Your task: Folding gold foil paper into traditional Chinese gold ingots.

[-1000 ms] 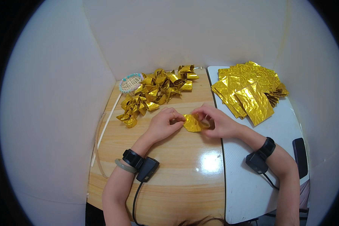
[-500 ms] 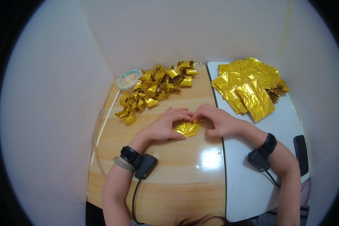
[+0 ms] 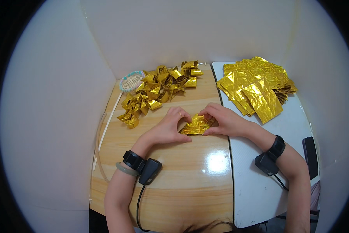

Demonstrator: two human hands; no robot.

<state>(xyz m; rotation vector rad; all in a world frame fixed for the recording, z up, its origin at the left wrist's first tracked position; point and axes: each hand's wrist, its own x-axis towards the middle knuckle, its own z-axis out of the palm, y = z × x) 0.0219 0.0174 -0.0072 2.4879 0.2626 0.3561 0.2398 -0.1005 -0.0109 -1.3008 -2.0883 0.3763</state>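
Gold paper: a single small piece of shiny foil-like paper (image 3: 195,126), folded, with a crinkled face.
Colour: bright yellow-gold, broken by glints and darker patches along the creases.
Outline: wider than it is deep; the near edge runs fairly straight from side to side.
Place: between the left hand (image 3: 168,126) and the right hand (image 3: 224,122), in the gap framed by their curved fingers and thumbs.
Left end: beside the left fingertips and thumb.
Right end: partly hidden by the right fingers, so its exact shape cannot be told.
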